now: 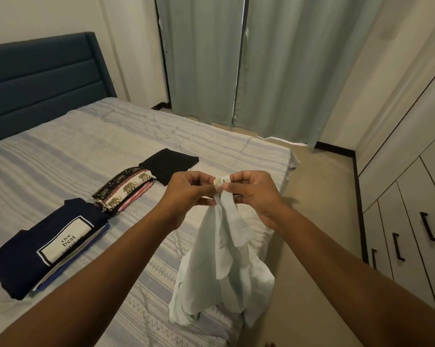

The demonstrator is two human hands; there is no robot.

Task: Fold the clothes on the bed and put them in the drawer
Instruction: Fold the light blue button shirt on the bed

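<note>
Pale mint fabric hangs from your two hands: the garment (226,266) is pinched at its top, and its lower folds drape onto the bed (86,146) at the near right corner. Your left hand (186,191) and right hand (254,194) meet above that corner, almost touching. The fingers (212,190) of the left hand are closed on the bunched top edge from the left, and the right hand's fingers close on it from the right, thumb and forefinger pressed on a small cream band of cloth between them. Whether that band is a strap, a waistband or a collar is hard to tell, and what kind of garment it is stays unclear because it is crumpled.

Along the bed's near left side three folded piles lie in a row running toward the middle. Nearest the near edge is a navy pile (48,246) with a white label; its print is partly cut off by the fold, reading "the best". Just beside it sits an elephant-print pile (124,190) with pink cloth under it, and next to that a black pile (169,164), whose near corner is hidden behind your left hand.

Drawers (409,236) with black handles stand along the right wall, well apart from the bed, cut off at the right edge.
</note>
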